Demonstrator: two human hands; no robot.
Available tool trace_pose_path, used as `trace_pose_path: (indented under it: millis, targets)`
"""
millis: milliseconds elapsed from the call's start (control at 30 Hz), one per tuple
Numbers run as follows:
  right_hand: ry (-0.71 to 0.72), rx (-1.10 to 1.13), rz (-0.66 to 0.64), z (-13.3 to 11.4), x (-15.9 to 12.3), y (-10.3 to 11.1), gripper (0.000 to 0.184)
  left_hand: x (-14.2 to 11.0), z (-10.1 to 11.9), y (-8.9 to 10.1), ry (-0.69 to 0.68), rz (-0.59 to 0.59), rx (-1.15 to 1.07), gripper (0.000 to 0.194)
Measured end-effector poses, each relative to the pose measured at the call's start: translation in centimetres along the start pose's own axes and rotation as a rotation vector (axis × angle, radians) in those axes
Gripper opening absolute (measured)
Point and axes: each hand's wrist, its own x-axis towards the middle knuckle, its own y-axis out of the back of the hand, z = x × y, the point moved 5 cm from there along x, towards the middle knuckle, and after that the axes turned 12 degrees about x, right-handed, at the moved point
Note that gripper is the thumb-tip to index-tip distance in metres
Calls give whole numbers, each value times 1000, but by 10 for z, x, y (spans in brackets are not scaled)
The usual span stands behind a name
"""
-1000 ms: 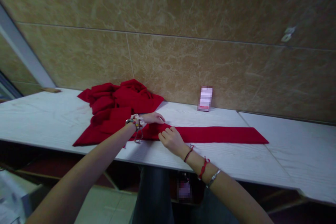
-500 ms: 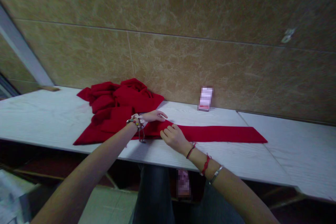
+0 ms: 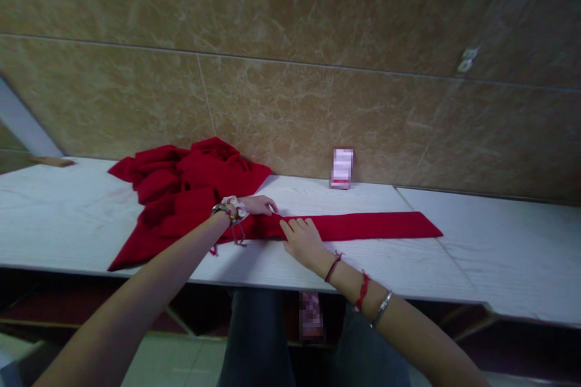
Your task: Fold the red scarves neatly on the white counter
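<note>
A long red cloth (image 3: 372, 227) lies on the white table, its right part folded into a flat narrow strip with a slanted end. The left part of the cloth is a loose, crumpled heap. My left hand (image 3: 258, 204) is closed at the strip's upper edge, fingers bent down onto the fabric; the fingertips are partly hidden. Just right of it, my right hand (image 3: 303, 243) rests across the strip, its fingers stretched over the cloth.
The white tabletop (image 3: 508, 242) runs along a brown marbled tile wall (image 3: 318, 109). A phone-like blurred object (image 3: 342, 168) leans against the wall. A small wooden piece (image 3: 52, 161) sits at the far left. Dark shelves (image 3: 113, 308) are under the table's front edge.
My right hand's fingers have loosened from a closed grip and now lie out on the strip. The left hand stays at the upper edge. The whole view has shifted slightly right.
</note>
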Motion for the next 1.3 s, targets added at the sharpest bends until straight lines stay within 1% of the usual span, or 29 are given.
trace_pose_path:
  millis: [67, 133, 333, 433, 533, 600, 667, 767, 867, 933, 967, 1033, 1100, 1167, 1233, 1300]
  targets:
    - [-72, 34, -55, 3, -5, -6, 31, 2, -2, -5, 1, -17, 19, 29]
    - [-98, 51, -84, 5, -6, -8, 27, 4, -2, -7, 2, -27, 30, 25]
    - [-30, 36, -147, 6, 0, -10, 20, 13, 6, -7, -7, -46, 5, 27]
    - [-64, 37, -128, 6, 1, -11, 20, 18, 14, -8, -25, -46, -36, 23]
    - [-107, 28, -68, 4, 1, -11, 19, 23, 18, -5, -37, -34, -84, 20]
    - [-94, -6, -38, 1, 2, -9, 18, 24, 19, -1, -41, -15, -119, 22]
    - [-52, -49, -20, -1, 4, -5, 19, 23, 19, 5, -42, 15, -153, 25]
    - [-8, -105, 15, 4, 9, 12, 25, 18, 21, 18, -57, 89, -205, 28]
    - [28, -170, 41, 14, 14, 38, 34, 13, 30, 40, -92, 198, -405, 30]
    - [57, -225, 33, 20, 17, 58, 39, 12, 42, 57, -120, 225, -593, 31]
    - [67, -253, 18, 24, 18, 69, 41, 13, 50, 64, -136, 215, -665, 31]
    - [83, -303, -29, 31, 19, 89, 44, 17, 71, 79, -171, 191, -735, 30]
    - [74, -339, -72, 41, 20, 108, 43, 25, 93, 92, -206, 186, -717, 29]
    - [31, -358, -95, 54, 17, 125, 41, 35, 112, 101, -228, 221, -649, 30]
    - [-34, -363, -115, 70, 11, 135, 38, 44, 125, 101, -230, 273, -538, 31]
    - [-90, -361, -141, 87, 3, 137, 37, 47, 135, 93, -237, 321, -406, 34]
